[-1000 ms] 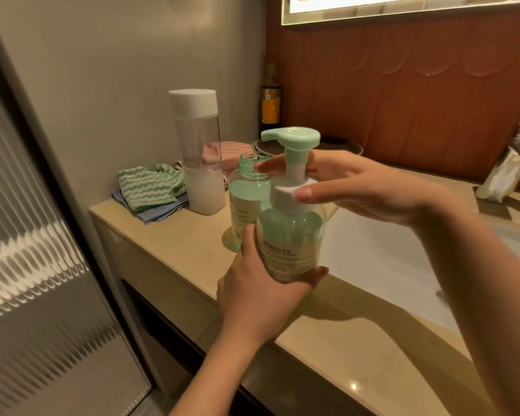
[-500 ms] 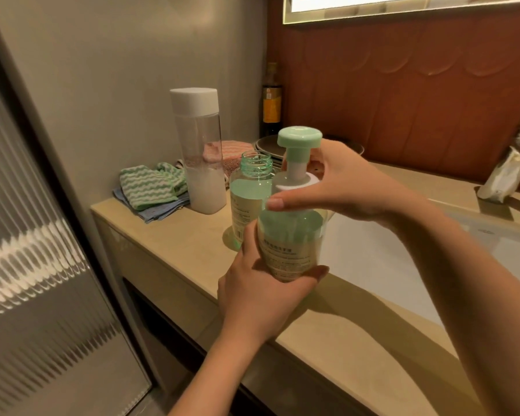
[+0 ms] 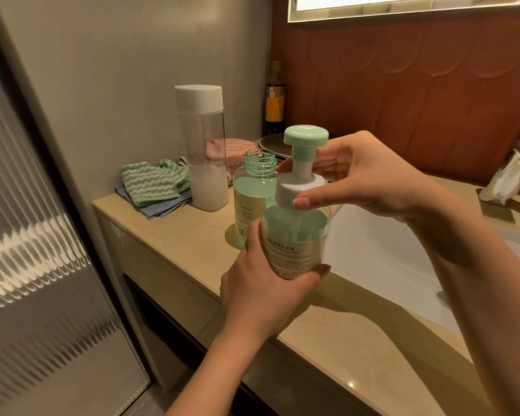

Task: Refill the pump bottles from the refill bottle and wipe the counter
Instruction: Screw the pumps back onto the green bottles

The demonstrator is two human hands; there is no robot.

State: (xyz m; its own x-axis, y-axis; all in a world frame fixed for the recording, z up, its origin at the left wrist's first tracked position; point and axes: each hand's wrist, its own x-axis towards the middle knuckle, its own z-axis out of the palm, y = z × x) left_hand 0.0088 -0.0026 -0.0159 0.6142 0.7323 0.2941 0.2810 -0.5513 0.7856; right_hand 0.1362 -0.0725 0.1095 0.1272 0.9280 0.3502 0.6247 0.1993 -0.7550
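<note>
pump bottle [image 3: 294, 235]: clear round plastic one with pale green liquid inside, a white collar and a mint-green mushroom-shaped pump head. It's upright, dead centre of the frame, right over the front edge of the counter. Can't tell if the base actually touches the counter, the hand covers it.
left hand [image 3: 261, 292]: comes up from the bottom middle and is wrapped round the lower half of the pump bottle, with fingertips peeking round its right side.
right hand [image 3: 360, 181]: reaches in from the right, thumb and fingers pinching the white collar, pump stem poking up past them.
open bottle [image 3: 254, 190]: second clear plastic bottle with a bare threaded neck and no top, green liquid in it too. Stands on the counter just behind and left of the pump bottle.
tall bottle [image 3: 203, 151]: clear with a white cap, whitish stuff in the bottom part. Left of centre, near the grey wall.
cloths: a green-and-white wavy striped cloth [image 3: 150, 184] lies on a blue cloth [image 3: 162, 207], just left of the tall bottle. A pink cloth [image 3: 233, 151] sits behind it.
counter [image 3: 174, 232]: beige polished stone, running from centre-left down to lower right.
sink [image 3: 388, 256]: white basin, right of the bottles, partly under the right arm.
back corner: dark glass bottle with a yellow label [image 3: 275, 99], upper middle, where the grey wall meets the red-brown panel.
</note>
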